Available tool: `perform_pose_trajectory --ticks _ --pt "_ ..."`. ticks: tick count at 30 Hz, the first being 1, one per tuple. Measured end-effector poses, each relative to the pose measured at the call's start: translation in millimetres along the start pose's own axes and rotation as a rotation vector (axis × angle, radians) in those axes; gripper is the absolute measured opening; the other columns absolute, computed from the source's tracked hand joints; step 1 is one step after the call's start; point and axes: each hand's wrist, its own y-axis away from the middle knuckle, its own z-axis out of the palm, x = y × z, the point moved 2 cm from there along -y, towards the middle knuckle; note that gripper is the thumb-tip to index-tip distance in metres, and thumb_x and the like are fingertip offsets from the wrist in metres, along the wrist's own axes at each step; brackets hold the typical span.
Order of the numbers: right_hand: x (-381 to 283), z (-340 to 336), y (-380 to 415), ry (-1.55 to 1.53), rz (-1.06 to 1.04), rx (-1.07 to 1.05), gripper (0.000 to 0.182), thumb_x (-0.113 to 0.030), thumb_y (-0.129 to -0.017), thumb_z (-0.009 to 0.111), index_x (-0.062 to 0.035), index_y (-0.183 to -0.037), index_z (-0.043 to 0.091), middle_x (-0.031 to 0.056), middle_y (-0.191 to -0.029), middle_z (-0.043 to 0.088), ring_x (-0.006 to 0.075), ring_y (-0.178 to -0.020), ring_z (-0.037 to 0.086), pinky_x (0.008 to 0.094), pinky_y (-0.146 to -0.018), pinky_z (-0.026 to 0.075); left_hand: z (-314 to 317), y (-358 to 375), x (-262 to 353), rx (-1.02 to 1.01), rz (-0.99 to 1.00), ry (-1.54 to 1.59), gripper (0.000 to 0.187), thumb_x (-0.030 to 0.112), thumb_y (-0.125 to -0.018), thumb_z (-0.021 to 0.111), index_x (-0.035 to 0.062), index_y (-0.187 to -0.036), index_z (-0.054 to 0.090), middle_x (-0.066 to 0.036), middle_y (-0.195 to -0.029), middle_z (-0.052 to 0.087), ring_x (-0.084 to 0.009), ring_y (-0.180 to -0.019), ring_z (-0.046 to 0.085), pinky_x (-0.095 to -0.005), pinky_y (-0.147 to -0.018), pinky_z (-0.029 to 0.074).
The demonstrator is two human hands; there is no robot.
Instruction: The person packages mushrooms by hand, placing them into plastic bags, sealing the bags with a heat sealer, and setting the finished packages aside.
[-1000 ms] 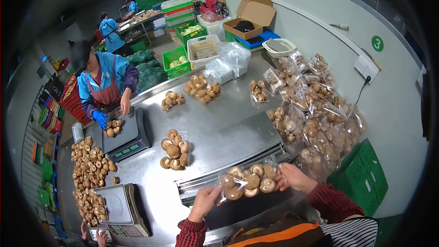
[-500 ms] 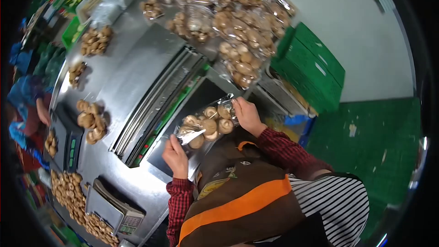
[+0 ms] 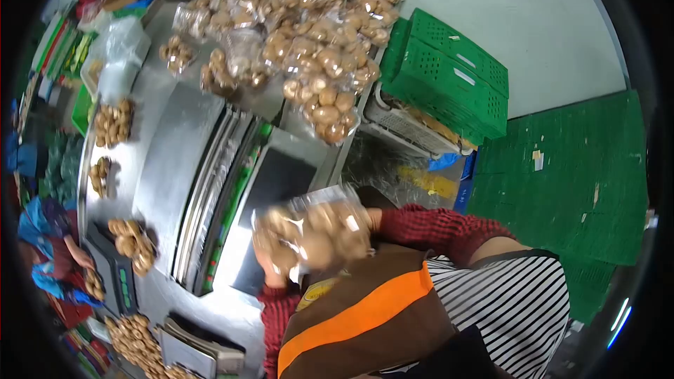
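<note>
Two bare hands at one clear-wrapped mushroom pack (image 3: 316,235), which is held up in front of the apron (image 3: 358,316), just right of the roller unit (image 3: 219,196) in view and overlapping the near end of its dark plate (image 3: 284,179). Pack is motion-blurred; mushrooms show through shiny film.

Left hand (image 3: 269,264): at the pack's lower left corner, fingers bent against it, part of the hand behind the film. Right hand (image 3: 375,219): at the pack's right end, mostly hidden behind it; can't tell if pinching or spread.

Around the roller unit:
- Above and up-right: heap of bagged mushrooms (image 3: 316,42), bags overlapping.
- Further right, past the heap: green crates (image 3: 449,77), stacked, tilted in view. Beyond them, green floor (image 3: 569,189) with scraps on it.
- Left, on the steel table (image 3: 158,161): three separate mushroom clusters in a rough column, top (image 3: 114,123), middle (image 3: 100,175), bottom (image 3: 131,244).
- Up-left: clear plastic bags (image 3: 123,52), bunched.
- Down-left: dark scale (image 3: 116,274), green display lit. A co-worker (image 3: 53,245) in blue sleeves leans at its far side, one hand near some mushrooms.
- Below: loose mushrooms (image 3: 133,340) piled beside a second scale (image 3: 203,351).
</note>
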Motion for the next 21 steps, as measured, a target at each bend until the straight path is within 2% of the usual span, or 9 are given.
perform_pose_trajectory --ticks 2,4,6,8,9,11,15,19,21 --pt "-4.7 6.8 2.5 -0.782 0.305 -0.307 0.032 -0.031 -0.097 0.048 -0.0062 -0.113 0.061 0.0064 -0.101 0.064 0.0167 -0.087 0.060 0.0277 -0.083 0.049 -5.7 -26.0 86.5 -0.074 -0.027 0.855 0.033 0.016 -0.091 0.060 0.0003 -0.120 0.055 -0.015 -0.114 0.058 -0.0281 -0.107 0.056 -0.0419 -0.091 0.045" --pt "-12.7 13.9 5.9 -1.598 0.592 -0.617 0.031 -0.026 -0.099 0.046 -0.0048 -0.117 0.059 0.0047 -0.098 0.065 0.0174 -0.085 0.060 0.0249 -0.086 0.048 -5.7 -38.1 124.6 -0.178 -0.124 1.146 0.036 0.020 -0.092 0.058 -0.0002 -0.121 0.053 -0.016 -0.116 0.058 -0.0294 -0.108 0.055 -0.0426 -0.093 0.045" --pt "25.7 4.9 29.6 -1.411 0.571 -0.427 0.030 -0.021 -0.099 0.047 -0.0041 -0.121 0.057 0.0054 -0.105 0.065 0.0163 -0.093 0.059 0.0255 -0.089 0.047 -2.9 -47.0 148.3 -0.260 -0.215 1.293 0.039 0.023 -0.093 0.056 -0.0007 -0.123 0.051 -0.018 -0.117 0.057 -0.0306 -0.109 0.055 -0.0434 -0.094 0.044" --pt "55.9 -32.5 37.3 -1.561 0.811 -0.052 0.034 -0.015 -0.095 0.054 -0.0033 -0.127 0.053 0.0068 -0.117 0.062 0.0151 -0.105 0.056 0.0274 -0.094 0.046 5.3 -60.8 159.3 -0.357 -0.334 1.408 0.042 0.027 -0.094 0.054 -0.0013 -0.125 0.050 -0.019 -0.118 0.057 -0.0319 -0.110 0.054 -0.0441 -0.096 0.043" --pt "59.2 -67.1 31.0 -1.868 1.078 0.167 0.040 -0.015 -0.092 0.061 -0.0032 -0.129 0.051 0.0075 -0.122 0.061 0.0149 -0.111 0.054 0.0287 -0.096 0.046 10.7 -66.3 161.2 -0.428 -0.440 1.482 0.044 0.029 -0.095 0.052 -0.0015 -0.126 0.049 -0.019 -0.119 0.056 -0.0325 -0.111 0.054 -0.0445 -0.096 0.043" --pt "55.3 -122.5 17.5 -1.008 0.791 -0.070 0.056 -0.022 -0.084 0.074 -0.0042 -0.130 0.050 0.0083 -0.126 0.057 0.0162 -0.116 0.052 0.0319 -0.101 0.043 19.1 -78.4 164.7 -0.600 -0.731 1.645 0.048 0.033 -0.096 0.050 -0.0021 -0.128 0.047 -0.021 -0.120 0.056 -0.0338 -0.112 0.054 -0.0453 -0.098 0.042" --pt "64.4 -129.3 11.5 -1.001 0.847 0.077 0.054 -0.020 -0.085 0.075 -0.0058 -0.131 0.050 0.0071 -0.122 0.057 0.0150 -0.116 0.051 0.0324 -0.103 0.039 49.6 -110.1 183.6 -0.849 -1.067 1.956 0.056 0.041 -0.098 0.046 -0.0031 -0.132 0.044 -0.023 -0.122 0.055 -0.0363 -0.114 0.053 -0.0468 -0.101 0.040" --pt "176.2 -134.2 25.5 -1.317 1.105 0.790 0.046 -0.018 -0.091 0.067 -0.0022 -0.129 0.047 0.0082 -0.120 0.059 0.0181 -0.105 0.060 0.0331 -0.087 0.053 74.1 -144.6 196.9 -0.470 -0.959 1.679 0.064 0.048 -0.100 0.042 -0.0042 -0.136 0.041 -0.026 -0.125 0.054 -0.0389 -0.116 0.052 -0.0483 -0.104 0.039" --pt "231.7 -188.8 0.8 -1.325 1.123 1.015 0.040 -0.019 -0.091 0.068 -0.0009 -0.122 0.051 0.0101 -0.113 0.063 0.0214 -0.097 0.065 0.0420 -0.080 0.058 63.0 -147.2 176.3 -0.305 -0.806 1.444 0.049 0.045 -0.099 0.050 0.0015 -0.122 0.054 -0.015 -0.122 0.058 -0.0277 -0.110 0.057 -0.0388 -0.095 0.046"
